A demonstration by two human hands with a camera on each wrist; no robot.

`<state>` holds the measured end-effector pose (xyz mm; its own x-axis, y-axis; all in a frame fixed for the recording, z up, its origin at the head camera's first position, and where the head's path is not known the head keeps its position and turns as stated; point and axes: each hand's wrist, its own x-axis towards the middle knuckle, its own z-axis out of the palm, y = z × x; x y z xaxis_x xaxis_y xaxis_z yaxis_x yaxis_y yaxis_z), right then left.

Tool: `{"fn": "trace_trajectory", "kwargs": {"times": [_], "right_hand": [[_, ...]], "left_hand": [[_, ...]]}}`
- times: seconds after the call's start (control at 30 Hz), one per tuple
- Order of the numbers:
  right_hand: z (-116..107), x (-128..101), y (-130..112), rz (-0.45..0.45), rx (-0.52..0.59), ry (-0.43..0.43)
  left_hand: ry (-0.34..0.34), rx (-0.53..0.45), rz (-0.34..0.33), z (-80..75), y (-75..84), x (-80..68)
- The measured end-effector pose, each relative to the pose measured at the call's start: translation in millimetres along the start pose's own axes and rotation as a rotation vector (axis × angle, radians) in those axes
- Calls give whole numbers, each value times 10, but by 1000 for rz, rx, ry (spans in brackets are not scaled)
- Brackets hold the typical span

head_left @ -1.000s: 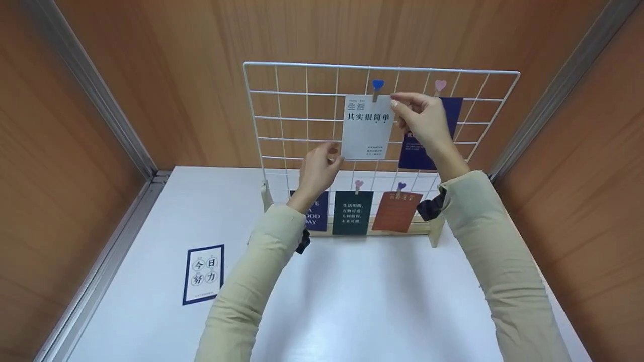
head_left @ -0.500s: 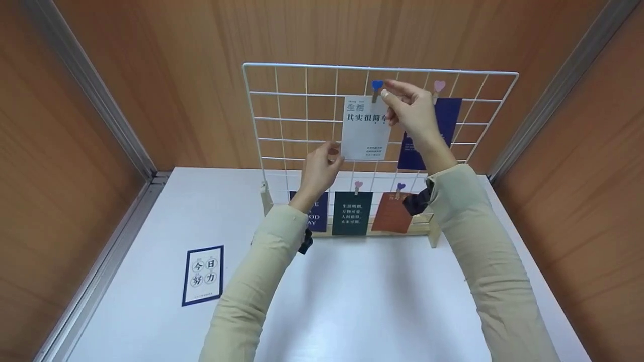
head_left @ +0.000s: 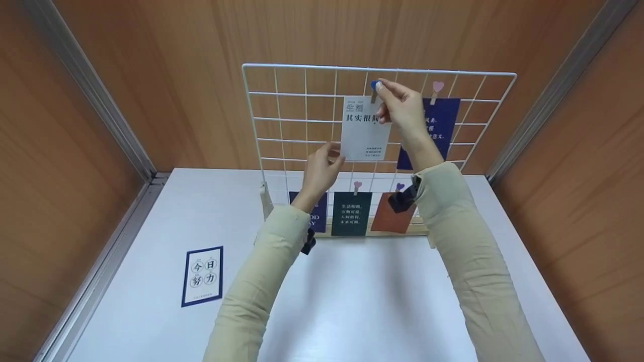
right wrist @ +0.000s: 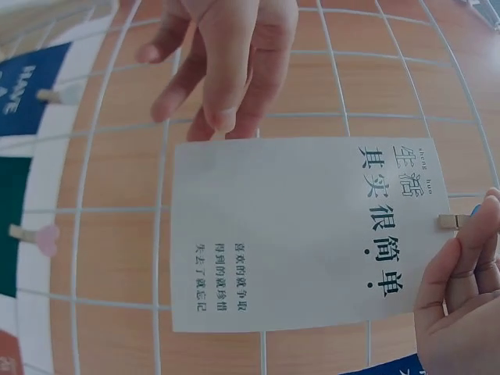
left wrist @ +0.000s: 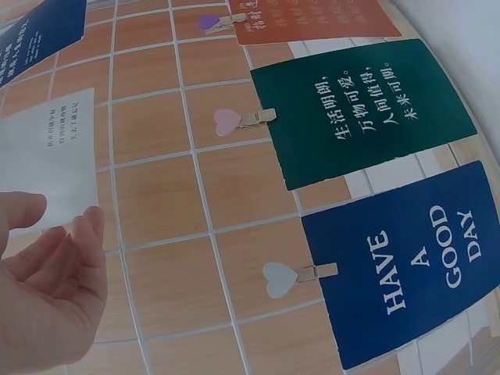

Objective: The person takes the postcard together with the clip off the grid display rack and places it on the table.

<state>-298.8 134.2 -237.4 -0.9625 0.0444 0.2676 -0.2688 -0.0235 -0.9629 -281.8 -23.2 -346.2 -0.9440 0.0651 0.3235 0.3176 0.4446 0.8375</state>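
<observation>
A white card (head_left: 365,131) with dark print hangs on the white wire grid (head_left: 282,95), under a blue heart clip (head_left: 373,86). My right hand (head_left: 378,89) pinches that clip at the card's top edge; in the right wrist view the hand (right wrist: 462,283) shows its fingertips on the wooden peg (right wrist: 451,222). My left hand (head_left: 336,151) holds the card's lower left corner between thumb and fingers. The left wrist view shows the hand (left wrist: 48,291) at the corner of the white card (left wrist: 47,168). The card (right wrist: 305,234) lies flat against the grid.
A navy card (head_left: 437,125) hangs beside it under a pink heart clip (head_left: 437,87). Three more cards are on the lower row: navy (head_left: 318,208), green (head_left: 351,213), orange (head_left: 385,218). A blue-bordered card (head_left: 202,275) lies on the white table (head_left: 352,301). Wooden walls close in around.
My right hand slid left from the card's top right corner onto the blue heart clip. The left hand stayed at the lower left corner.
</observation>
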Motion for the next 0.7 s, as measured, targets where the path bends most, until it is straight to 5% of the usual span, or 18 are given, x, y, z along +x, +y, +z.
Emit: {"fn": "trace_trajectory", "kwargs": {"times": [0.7], "right_hand": [[42, 97, -28, 53, 27, 39]], "left_hand": [[34, 21, 18, 11, -21, 23]]}}
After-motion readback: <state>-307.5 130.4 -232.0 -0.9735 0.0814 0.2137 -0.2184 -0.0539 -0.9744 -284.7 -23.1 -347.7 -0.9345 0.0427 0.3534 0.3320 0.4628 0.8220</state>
